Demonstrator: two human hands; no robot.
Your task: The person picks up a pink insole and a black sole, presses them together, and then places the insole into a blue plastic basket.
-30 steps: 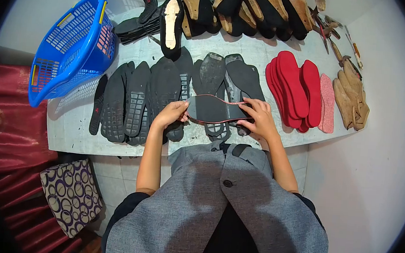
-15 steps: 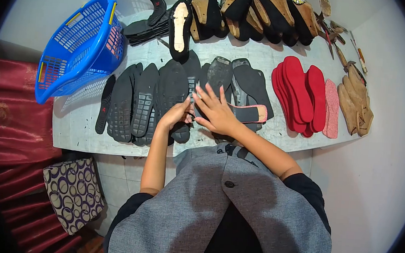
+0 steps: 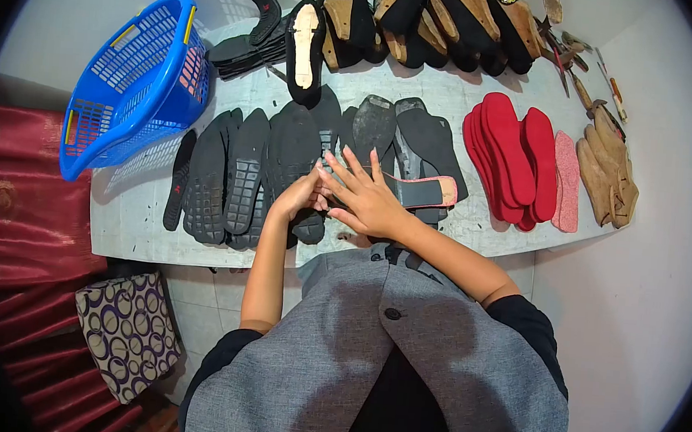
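My left hand (image 3: pixel 297 198) is over the near edge of the black shoe soles (image 3: pixel 293 143), thumb raised and fingers loosely curved apart from it. Beside it, my right hand (image 3: pixel 369 206) is spread palm down, its fingers fanned out. The right fingertips meet the left thumb and partly cover the left fingers. I see nothing held in either hand. A dark strap with a pink edge (image 3: pixel 421 193) lies just right of the right hand, on top of more black soles (image 3: pixel 427 141).
Red insoles (image 3: pixel 506 160), a pink insole (image 3: pixel 565 180) and brown pieces (image 3: pixel 605 175) lie to the right. A blue basket (image 3: pixel 139 110) stands at left. Along the back are black shoe uppers on wooden lasts (image 3: pixel 467 18), an upturned shoe (image 3: pixel 305 46) and hand tools (image 3: pixel 608 82).
My right hand has shifted slightly, its fingertips now touching the left thumb. The view has moved a little; the soles and other items lie as before.
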